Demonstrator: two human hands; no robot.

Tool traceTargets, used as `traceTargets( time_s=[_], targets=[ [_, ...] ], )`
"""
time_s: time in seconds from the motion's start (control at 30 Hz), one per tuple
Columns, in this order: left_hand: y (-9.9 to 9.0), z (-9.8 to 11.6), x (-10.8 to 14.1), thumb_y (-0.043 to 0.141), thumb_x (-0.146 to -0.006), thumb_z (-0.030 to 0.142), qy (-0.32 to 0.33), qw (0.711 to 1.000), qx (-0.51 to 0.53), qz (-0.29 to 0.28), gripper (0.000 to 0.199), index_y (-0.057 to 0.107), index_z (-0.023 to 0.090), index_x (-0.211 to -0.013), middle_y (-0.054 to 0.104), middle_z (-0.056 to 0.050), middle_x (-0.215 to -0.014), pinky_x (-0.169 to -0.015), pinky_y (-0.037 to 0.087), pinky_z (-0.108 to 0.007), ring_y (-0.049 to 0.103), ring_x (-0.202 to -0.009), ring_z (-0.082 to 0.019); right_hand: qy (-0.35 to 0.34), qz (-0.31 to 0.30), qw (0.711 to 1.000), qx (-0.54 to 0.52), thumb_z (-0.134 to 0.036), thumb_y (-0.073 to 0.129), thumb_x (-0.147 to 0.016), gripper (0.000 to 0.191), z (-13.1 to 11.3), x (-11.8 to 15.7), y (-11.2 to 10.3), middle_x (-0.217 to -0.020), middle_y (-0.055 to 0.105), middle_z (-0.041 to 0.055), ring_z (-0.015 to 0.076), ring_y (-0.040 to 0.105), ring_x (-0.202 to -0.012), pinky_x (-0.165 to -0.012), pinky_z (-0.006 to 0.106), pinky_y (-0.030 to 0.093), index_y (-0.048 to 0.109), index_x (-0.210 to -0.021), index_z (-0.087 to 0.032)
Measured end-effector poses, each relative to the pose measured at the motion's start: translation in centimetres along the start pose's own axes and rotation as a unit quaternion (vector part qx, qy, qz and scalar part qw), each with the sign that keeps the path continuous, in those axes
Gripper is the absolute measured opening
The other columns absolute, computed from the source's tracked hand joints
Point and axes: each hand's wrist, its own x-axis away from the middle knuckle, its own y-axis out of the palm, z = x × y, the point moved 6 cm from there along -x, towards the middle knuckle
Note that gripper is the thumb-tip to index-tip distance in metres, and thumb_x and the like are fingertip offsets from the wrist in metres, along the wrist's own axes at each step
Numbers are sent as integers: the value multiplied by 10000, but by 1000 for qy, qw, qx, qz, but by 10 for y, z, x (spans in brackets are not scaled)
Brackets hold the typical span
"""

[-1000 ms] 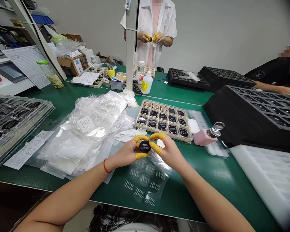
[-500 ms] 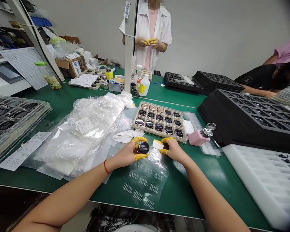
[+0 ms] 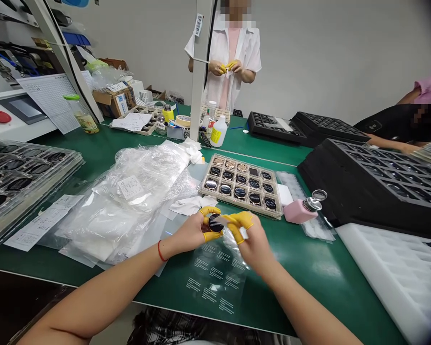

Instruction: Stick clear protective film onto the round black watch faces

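A: Starting at the far left, what's there?
B: A clear plastic tray of dark discs, then a printed paper slip and a heap of clear bags
A: And the left hand?
B: Clamped on a small black disc, gripping near its edge with yellow finger covers, lettered face showing. The disc is above a clear sheet printed in white
A: Something pale meets it, though
B: A whitish piece (blurred, so I can't tell card from cloth) overlaps the disc's right side; how hard it presses, I can't tell. The right hand pinches its other end, and the two hands are close together
A: How would you handle that well?
B: I'd hold the disc steady by its rim, off the lettering, and move only the piece, flat and with light, even pressure, so no corner digs in
A: Further right?
B: Just beyond the hands, a disc tray, mostly black discs, then a pink bottle and, at the edge, a white foam tray
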Motion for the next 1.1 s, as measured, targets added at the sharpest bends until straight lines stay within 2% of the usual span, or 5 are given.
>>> traceTargets(
  time_s=[0.13, 0.43, 0.57, 0.8, 1.1],
  targets=[
    [-1, 5, 2, 666, -738, 218, 22, 1000, -13, -2, 448, 459, 206, -1134, 586, -18, -941, -671, 461, -245, 585, -782, -138, -75, 13, 993, 86, -189, 420, -894, 149, -24, -3, 16, -810, 584, 66, 208, 457, -757, -714, 358, 364, 567, -917, -196],
    [0, 3, -1, 684, -731, 246, 5, 1000, -15, -16, 498, 457, 195, -1171, 602, -2, -839, -680, 455, -258, 577, -758, -144, -71, 39, 994, 75, -153, 424, -868, 162, 0, -23, 6, -834, 578, 53, 206, 481, -811, -770, 370, 367, 561, -943, -195],
    [0, 1, -2, 699, -713, 256, -3, 1000, -14, -21, 452, 493, 191, -1111, 589, 10, -795, -670, 458, -259, 578, -734, -143, -121, 34, 988, 90, -97, 449, -841, 234, -15, -17, 0, -859, 583, 39, 205, 470, -842, -847, 406, 347, 574, -989, -228],
    [-3, 0, -3, 713, -685, 216, -12, 999, 17, -24, 459, 497, 184, -1090, 585, -6, -869, -674, 451, -242, 578, -752, -132, -187, 35, 966, 173, 10, 439, -744, 328, -27, 7, 17, -860, 570, 47, 215, 447, -868, -938, 437, 316, 593, -909, -227],
    [-7, -6, -4, 729, -668, 179, -17, 999, 37, -14, 534, 468, 180, -1133, 605, -24, -901, -681, 458, -239, 596, -785, -140, -150, 45, 983, 99, -33, 443, -809, 275, -26, 19, 19, -851, 576, 51, 207, 447, -824, -782, 388, 374, 573, -962, -220]
  ],
)
